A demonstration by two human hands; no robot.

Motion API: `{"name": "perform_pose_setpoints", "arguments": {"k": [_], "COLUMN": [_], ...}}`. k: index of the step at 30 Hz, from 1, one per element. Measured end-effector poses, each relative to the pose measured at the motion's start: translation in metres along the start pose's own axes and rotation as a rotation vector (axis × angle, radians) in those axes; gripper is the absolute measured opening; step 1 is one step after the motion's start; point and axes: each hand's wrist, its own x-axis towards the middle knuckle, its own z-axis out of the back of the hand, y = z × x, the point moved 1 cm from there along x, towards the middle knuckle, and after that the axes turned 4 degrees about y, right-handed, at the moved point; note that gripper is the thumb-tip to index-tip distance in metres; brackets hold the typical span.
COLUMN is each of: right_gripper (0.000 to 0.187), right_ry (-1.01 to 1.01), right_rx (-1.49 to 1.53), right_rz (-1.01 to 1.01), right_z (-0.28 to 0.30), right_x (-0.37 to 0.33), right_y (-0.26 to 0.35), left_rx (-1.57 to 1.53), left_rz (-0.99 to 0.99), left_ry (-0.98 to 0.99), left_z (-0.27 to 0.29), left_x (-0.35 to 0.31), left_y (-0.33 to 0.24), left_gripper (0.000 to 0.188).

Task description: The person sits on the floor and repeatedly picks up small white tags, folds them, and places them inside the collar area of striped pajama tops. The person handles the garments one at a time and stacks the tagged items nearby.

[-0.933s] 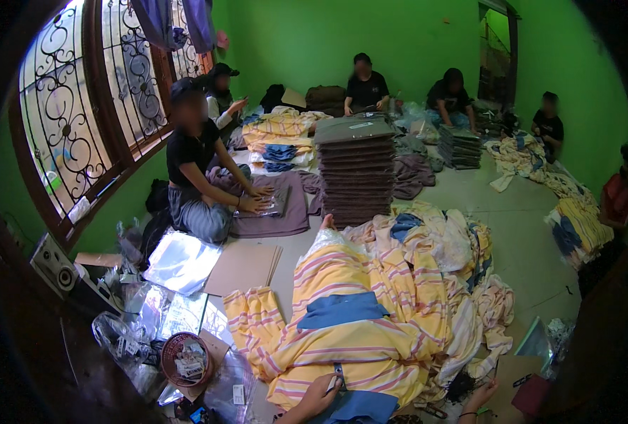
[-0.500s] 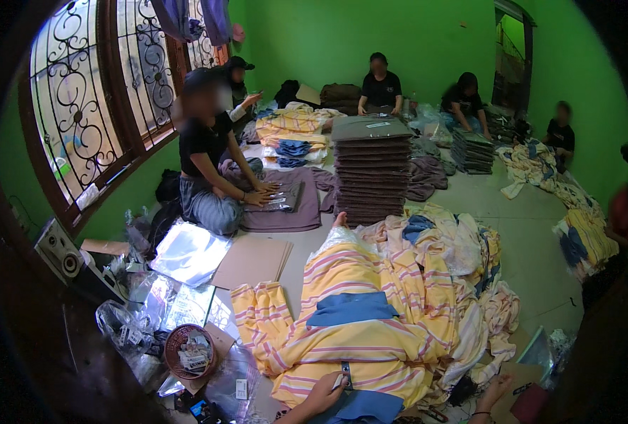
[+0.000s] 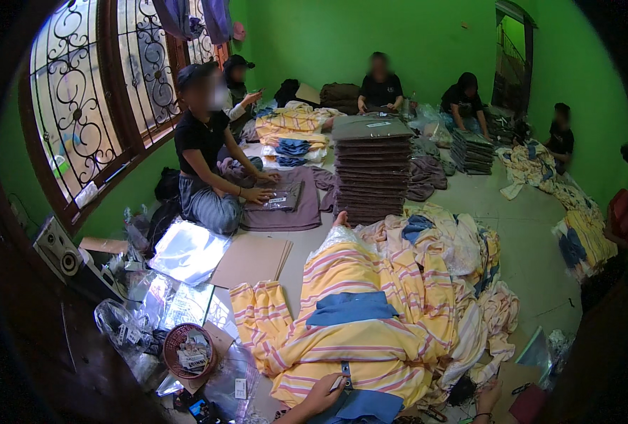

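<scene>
underfoot lay a pale tiled floor (image 3: 526,233) in a bright green-walled room, with an arched window (image 3: 95,106) behind curled iron grillwork on my left. over that floor a heap of yellow shirts with pink stripes (image 3: 356,332) was piled right in front of me, blue collars showing here and there. my left hand (image 3: 322,393) rested at the near edge of the top shirt, fingers pinching a small dark tag at its blue collar (image 3: 360,404). my right hand (image 3: 488,396) sat low at the right of the heap; i could not tell whether it was spread or closed, since the frame edge cut most of it off.

beyond the heap rose a tall stack of folded brown garments (image 3: 370,169), blocking the floor behind it. a seated person (image 3: 208,169) to its left pressed both hands on a flat packet over a mauve garment (image 3: 286,208). cardboard sheets (image 3: 250,260), clear plastic bags (image 3: 187,251), a round basket (image 3: 187,350) and a speaker (image 3: 58,251) crowded my left side. more people sat along the far wall, small and hard to make out.
</scene>
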Motion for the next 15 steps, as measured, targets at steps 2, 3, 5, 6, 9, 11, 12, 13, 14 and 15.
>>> {"name": "perform_pose_setpoints", "arguments": {"k": [2, 3, 5, 6, 9, 11, 12, 13, 14, 15], "right_gripper": [0.026, 0.027, 0.029, 0.030, 0.032, 0.032, 0.032, 0.031, 0.028, 0.024], "right_ry": [-0.024, -0.031, -0.023, -0.009, -0.203, -0.268, -0.230, -0.196, -0.313, -0.432], "right_rx": [-0.112, -0.220, -0.361, -0.394, -0.031, 0.214, 0.261, 0.336, 0.391, 0.476], "right_rz": [0.150, 0.219, 0.264, 0.239, 0.362, 0.394, 0.351, 0.312, 0.314, 0.326], "right_z": [0.005, 0.009, 0.013, 0.014, 0.015, 0.019, 0.024, 0.025, 0.024, 0.021], "right_x": [-0.005, -0.007, -0.013, -0.016, -0.023, -0.028, -0.030, -0.035, -0.044, -0.053], "right_y": [0.011, 0.016, 0.024, 0.028, 0.046, 0.063, 0.073, 0.083, 0.093, 0.107], "left_rx": [0.004, -0.013, -0.050, -0.045, -0.059, -0.095, -0.142, -0.186, -0.221, -0.137], "left_rz": [0.001, 0.011, 0.054, 0.018, 0.026, 0.108, 0.196, 0.276, 0.367, 0.233], "left_ry": [0.011, 0.011, 0.030, 0.004, -0.004, 0.020, -0.002, -0.019, -0.038, -0.129], "left_z": [0.000, 0.000, -0.001, -0.001, -0.002, -0.001, 0.001, 0.004, 0.006, 0.007], "left_x": [0.000, 0.000, 0.000, 0.000, -0.001, -0.002, -0.003, -0.003, -0.002, 0.001], "left_y": [0.000, 0.000, 0.000, 0.000, 0.001, 0.002, 0.002, 0.001, -0.001, -0.007], "left_gripper": [0.027, 0.026, 0.026, 0.025, 0.025, 0.024, 0.023, 0.021, 0.019, 0.018]}}
